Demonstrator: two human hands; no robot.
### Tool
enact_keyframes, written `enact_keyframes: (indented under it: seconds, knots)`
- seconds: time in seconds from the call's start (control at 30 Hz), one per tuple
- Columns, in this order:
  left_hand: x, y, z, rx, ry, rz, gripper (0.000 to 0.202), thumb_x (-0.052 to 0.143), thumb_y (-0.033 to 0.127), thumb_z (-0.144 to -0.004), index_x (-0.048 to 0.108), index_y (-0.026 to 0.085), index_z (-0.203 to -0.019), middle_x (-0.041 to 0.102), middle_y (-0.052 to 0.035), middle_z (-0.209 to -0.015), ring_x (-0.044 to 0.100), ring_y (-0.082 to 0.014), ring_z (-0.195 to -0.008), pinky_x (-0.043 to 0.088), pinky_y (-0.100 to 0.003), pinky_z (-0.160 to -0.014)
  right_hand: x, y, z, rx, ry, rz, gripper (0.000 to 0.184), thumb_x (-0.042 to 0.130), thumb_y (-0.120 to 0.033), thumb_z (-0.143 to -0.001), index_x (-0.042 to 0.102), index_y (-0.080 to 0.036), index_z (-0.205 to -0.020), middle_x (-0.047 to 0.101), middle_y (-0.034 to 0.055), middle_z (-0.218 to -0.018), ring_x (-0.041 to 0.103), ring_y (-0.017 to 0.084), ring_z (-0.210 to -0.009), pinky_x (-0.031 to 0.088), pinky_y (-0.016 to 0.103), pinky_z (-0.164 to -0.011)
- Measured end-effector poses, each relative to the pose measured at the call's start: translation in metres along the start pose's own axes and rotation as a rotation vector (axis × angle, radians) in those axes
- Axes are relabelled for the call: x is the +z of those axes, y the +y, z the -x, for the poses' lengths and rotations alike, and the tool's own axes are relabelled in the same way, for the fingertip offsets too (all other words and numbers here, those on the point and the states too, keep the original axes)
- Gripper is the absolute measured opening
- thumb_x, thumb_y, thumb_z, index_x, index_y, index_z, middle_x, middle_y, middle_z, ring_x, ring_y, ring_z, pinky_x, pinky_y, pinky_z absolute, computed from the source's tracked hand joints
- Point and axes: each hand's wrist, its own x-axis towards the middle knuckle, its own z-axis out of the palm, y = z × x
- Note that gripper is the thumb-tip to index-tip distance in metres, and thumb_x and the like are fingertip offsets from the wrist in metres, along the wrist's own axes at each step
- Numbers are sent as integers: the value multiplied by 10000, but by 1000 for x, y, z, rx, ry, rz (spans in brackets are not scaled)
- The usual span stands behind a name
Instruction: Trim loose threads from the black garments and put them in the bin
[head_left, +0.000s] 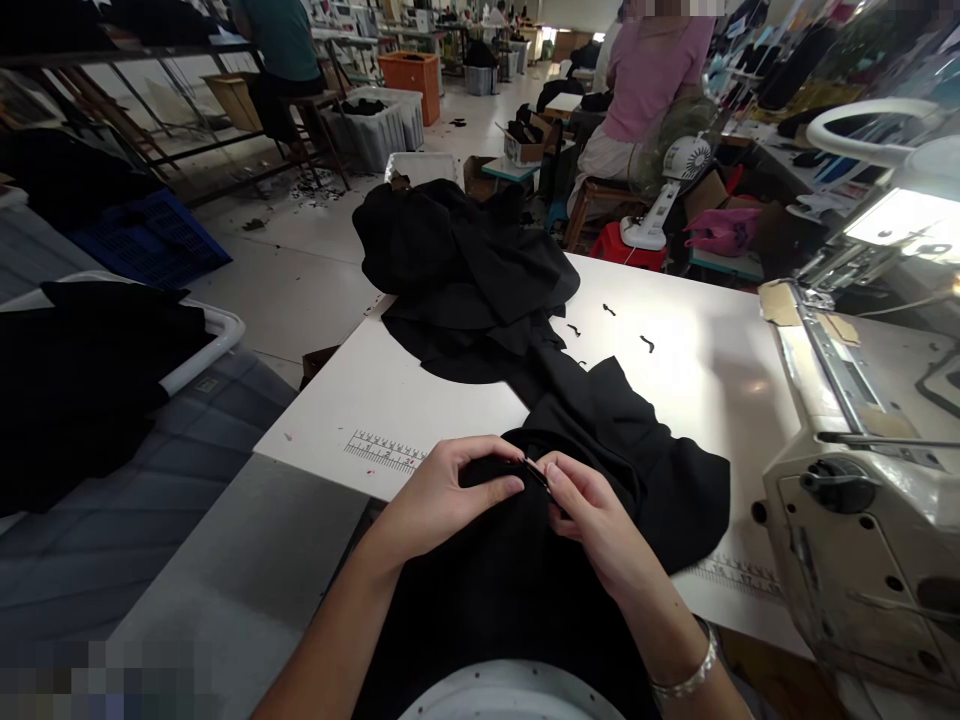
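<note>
Black fabric (480,590) hangs over the table's near edge toward me, and more of it spreads across the top. My left hand (469,485) is closed, with thumb and fingers pinching a fold of this cloth. Close beside it, my right hand (585,498) pinches the same fabric, its fingers curled. Between the two sets of fingertips runs a thin dark edge (535,472) with a pale glint; whether it is a fold of cloth or a small tool I cannot tell. A large heap of black fabric (465,270) lies beyond my hands at the table's far left.
A sewing machine (862,500) with a lit lamp (907,215) stands at the right of the white table (315,425). Small black scraps (646,344) lie on the tabletop. A bin (202,400) of black cloth is at left. Beyond the table sits a person (652,80) near a fan (667,190).
</note>
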Motion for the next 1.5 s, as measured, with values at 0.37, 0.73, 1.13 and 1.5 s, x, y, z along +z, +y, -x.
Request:
enact_keyframes:
  seconds: [0.37,0.73,1.13,1.5]
  knots:
    - [-1,1,-2,-4,-12,-15,141,653,274,-770,704,204,-882,710,-21,-885,641,-198,-878,494,-292,-850,-1,0,0,-21,17,70,449,593,-613,-785,480,-178,-764,328,-40,-627,270,99,-567,216,197,-478]
    - [-3,4,1,-11,9,57,225,656,240,-764,485,227,-910,644,6,-899,617,-152,-901,462,-248,-799,-6,-3,2,-212,106,-10,390,599,-564,-820,507,-188,-858,393,-33,-673,260,80,-523,195,203,-440]
    - [6,5,12,285,157,-43,93,524,173,-869,514,213,-785,626,-2,-984,572,-140,-989,410,-239,-870,12,-27,-17,-449,300,271,261,604,-373,-799,517,-175,-653,381,-33,-543,329,95,-502,275,231,-451]
    - [16,11,8,28,250,146,314,686,337,-741,403,213,-798,606,19,-813,544,-120,-717,408,-218,-641,18,-43,-20,-507,231,225,210,619,-308,-808,532,-168,-677,391,-47,-550,321,81,-493,254,234,-458]
